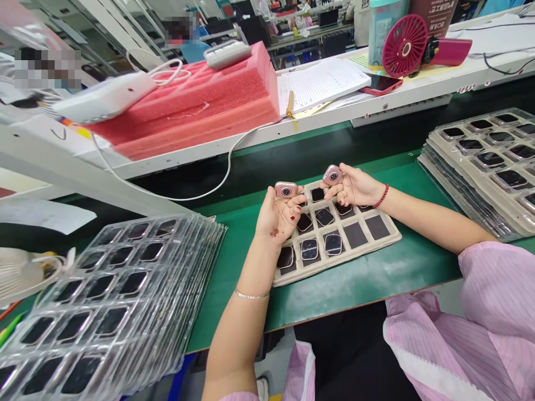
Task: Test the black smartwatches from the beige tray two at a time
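A green bench mat (234,234) on a busy assembly line, with you holding a small pink device in each hand over a parts tray.

Nearest you, on the left, sits a stack of clear blister trays (104,301), their dark pockets facing up and within easy reach. Just beyond, your left hand (279,216) is closed around one pink device (286,190), pinched at the fingertips with its round face turned towards you, likely so you can read it. Your right hand (353,186) grips a second pink device (332,175) the same way, tilted up. Both hover over the beige tray (387,236), where more units lie in their pockets and several pockets are bare. Further right stands another tray stack (480,167); behind, a raised shelf carries pink foam (200,106), papers (321,83) and a red fan (404,44).
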A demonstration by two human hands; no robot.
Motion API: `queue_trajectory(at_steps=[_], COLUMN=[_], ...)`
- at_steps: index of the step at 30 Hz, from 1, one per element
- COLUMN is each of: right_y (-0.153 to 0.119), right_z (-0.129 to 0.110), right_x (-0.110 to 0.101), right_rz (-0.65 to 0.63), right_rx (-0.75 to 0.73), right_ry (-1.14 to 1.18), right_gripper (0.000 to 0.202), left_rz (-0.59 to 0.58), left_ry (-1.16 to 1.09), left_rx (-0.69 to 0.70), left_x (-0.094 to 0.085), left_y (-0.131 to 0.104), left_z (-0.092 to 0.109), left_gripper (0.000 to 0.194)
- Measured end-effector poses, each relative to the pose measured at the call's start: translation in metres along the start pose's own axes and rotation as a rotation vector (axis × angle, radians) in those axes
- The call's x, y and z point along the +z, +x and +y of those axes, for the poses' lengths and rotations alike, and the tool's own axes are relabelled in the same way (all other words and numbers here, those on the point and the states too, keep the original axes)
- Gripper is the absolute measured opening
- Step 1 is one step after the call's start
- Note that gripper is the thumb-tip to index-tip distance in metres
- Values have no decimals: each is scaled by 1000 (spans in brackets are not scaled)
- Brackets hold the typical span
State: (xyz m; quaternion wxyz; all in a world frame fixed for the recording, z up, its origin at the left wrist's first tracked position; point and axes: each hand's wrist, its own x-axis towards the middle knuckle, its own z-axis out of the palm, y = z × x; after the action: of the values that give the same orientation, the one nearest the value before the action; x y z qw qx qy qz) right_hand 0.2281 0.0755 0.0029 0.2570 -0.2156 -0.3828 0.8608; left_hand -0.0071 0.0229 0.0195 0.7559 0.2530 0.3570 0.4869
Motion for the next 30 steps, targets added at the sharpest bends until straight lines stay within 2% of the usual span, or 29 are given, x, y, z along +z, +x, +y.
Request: queue_trajectory(at_steps=[3,6,9,10,11,15,20,30], right_y=[1,1,-1,-1,-1,1,4,0], right_z=[-3,-3,1,3,6,18,26,26], right_x=[-2,-4,-4,-3,-2,3,9,13], right_rz=[8,6,-11,-19,-26,6,76,60], right_rx=[32,24,-34,-69,-109,-280,-470,-579], right_ry=[62,58,-38,-86,-138,-397,-725,-886], right_gripper=[74,69,40,28,26,45,35,28], left_rz=[13,-16,-50,-54,-53,-32,-52,-72], left_ry=[-61,-27,168,264,361,624,732,714], left_rx=[-29,-1,115,164,210,317,373,390], left_x=[0,-1,-1,-1,-1,0,-2,0], left_y=[1,2,3,3,3,4,5,1], left_z=[2,0,-9,-12,-16,-28,-31,-28], left_gripper=[66,58,38,40,45,58,47,44])
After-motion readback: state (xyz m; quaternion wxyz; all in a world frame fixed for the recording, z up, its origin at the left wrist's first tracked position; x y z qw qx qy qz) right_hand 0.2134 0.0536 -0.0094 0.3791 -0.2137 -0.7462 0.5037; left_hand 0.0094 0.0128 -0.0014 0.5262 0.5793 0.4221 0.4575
